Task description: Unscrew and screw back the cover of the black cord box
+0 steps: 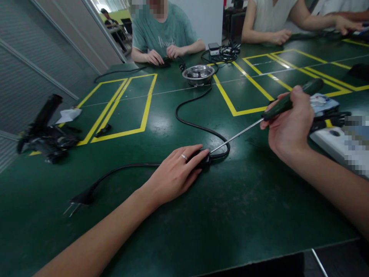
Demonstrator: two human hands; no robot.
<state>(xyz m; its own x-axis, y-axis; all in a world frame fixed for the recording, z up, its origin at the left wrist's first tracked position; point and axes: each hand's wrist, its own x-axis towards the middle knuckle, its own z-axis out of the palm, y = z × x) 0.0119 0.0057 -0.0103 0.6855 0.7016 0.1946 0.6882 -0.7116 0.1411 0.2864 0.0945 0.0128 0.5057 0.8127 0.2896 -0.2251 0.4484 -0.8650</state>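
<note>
Head view: left hand (174,171) half-closed on black plastic box (205,162); right hand (292,125) grips green-handled steel screwdriver (277,109); teal shirt (180,25) lettering (166,41) unreadable; silver bowl (198,80) beyond.

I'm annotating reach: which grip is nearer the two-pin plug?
Left. The left-hand grip is to the right of and beyond the two-pin plug, holding the small black box on its cord; the right-hand grip is farther off on that side, around the screwdriver.

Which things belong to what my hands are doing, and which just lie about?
In use:
green-handled metal screwdriver
small black box
black cord with two-pin plug

Apparently lying about:
crumpled white scrap
jumbled black heap
round metal bowl (use unclear)
</note>
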